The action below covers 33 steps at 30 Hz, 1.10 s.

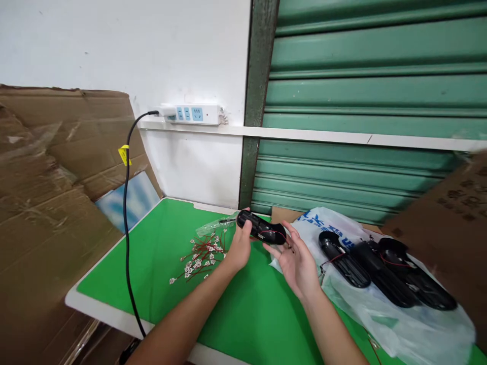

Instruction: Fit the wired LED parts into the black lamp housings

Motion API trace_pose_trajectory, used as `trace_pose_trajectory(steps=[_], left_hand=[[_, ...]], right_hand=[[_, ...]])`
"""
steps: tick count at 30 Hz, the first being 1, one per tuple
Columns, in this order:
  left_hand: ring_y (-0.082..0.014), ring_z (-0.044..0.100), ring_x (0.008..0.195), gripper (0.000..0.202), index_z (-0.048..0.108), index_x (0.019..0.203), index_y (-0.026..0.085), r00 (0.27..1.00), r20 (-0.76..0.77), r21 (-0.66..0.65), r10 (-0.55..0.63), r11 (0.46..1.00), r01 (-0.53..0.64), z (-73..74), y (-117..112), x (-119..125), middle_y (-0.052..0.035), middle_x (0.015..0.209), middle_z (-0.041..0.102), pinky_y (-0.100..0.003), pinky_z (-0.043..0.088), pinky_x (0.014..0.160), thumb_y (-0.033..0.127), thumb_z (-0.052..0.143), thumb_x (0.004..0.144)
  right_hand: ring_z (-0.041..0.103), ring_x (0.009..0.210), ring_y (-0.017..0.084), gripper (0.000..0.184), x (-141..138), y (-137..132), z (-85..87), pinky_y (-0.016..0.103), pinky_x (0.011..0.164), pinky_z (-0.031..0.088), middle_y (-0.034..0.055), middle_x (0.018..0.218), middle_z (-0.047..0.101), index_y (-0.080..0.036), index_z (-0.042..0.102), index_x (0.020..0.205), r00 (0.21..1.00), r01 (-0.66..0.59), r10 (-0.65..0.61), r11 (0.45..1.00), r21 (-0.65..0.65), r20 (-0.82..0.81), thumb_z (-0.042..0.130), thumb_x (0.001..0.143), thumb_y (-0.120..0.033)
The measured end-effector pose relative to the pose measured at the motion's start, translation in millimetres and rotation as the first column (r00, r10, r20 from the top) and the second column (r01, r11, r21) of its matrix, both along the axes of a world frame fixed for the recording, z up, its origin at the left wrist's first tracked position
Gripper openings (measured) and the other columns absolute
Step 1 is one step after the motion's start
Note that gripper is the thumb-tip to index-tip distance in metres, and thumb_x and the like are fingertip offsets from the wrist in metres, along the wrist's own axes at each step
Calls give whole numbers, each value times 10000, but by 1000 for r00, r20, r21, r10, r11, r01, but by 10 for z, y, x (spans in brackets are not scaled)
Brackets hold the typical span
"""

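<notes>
My left hand point(239, 247) grips one end of a black oblong plastic housing point(262, 229) with a thin red wire, held above the green tabletop point(160, 263). My right hand point(294, 261) supports the other end of the housing from below, palm up, fingers curled under it. Just left of my hands lies a heap of small white parts on red wires point(200, 256), next to a clear plastic bag point(213, 227).
Several more black housings point(384, 271) lie on a white plastic bag point(395, 314) at the right. Cardboard sheets point(45, 203) lean at the left, a cardboard box point(452, 223) stands at the right. A black cable point(127, 243) hangs from the wall power strip point(192, 113).
</notes>
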<state>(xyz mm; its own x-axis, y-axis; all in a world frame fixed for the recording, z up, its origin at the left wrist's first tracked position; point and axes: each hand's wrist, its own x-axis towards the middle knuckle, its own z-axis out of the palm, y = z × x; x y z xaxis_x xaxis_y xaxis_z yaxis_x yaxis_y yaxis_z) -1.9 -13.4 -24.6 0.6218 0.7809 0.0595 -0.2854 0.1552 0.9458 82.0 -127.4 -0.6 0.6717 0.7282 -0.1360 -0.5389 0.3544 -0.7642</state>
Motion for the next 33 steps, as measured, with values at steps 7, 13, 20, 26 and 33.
trace_pose_trajectory(steps=[7,13,20,26,33], left_hand=[[-209,720,712,550,537,1089,120,983,-133,-71,-129,990,121,77,-28,-10,-197,1248,630,-268,516,484,623,533,867],[-237,729,756,696,473,1193,154,872,-214,-57,-441,896,440,136,92,-148,-122,954,698,-238,518,523,632,695,739],[-146,614,565,879,475,1401,203,701,-214,-242,-681,732,637,41,37,-163,-82,947,668,-224,449,445,798,601,767],[-129,596,646,540,621,1073,114,961,-123,-203,-247,954,220,33,57,-58,-65,890,665,-214,464,522,514,786,749],[-242,632,1067,815,523,1244,154,964,127,-167,-232,953,251,190,119,-175,-150,1309,597,-341,569,833,511,898,616]], right_hand=[[647,967,196,697,143,-16,-20,361,790,607,0,1082,632,-275,600,1155,963,238,-227,969,-66,142,875,514,-288],[621,756,165,454,272,-58,-38,265,592,535,10,884,650,-192,637,889,919,344,-317,935,-83,235,867,546,-380],[652,908,187,473,194,-62,-72,275,795,533,58,962,707,-174,725,907,930,96,-27,980,-172,365,903,596,-482],[641,1130,258,616,160,-85,-89,345,853,575,122,1198,667,-219,635,1165,883,50,21,989,-139,468,834,706,-578],[630,580,162,567,132,-71,-64,232,450,463,5,755,624,-192,591,1103,932,-61,110,987,-150,345,841,681,-478]])
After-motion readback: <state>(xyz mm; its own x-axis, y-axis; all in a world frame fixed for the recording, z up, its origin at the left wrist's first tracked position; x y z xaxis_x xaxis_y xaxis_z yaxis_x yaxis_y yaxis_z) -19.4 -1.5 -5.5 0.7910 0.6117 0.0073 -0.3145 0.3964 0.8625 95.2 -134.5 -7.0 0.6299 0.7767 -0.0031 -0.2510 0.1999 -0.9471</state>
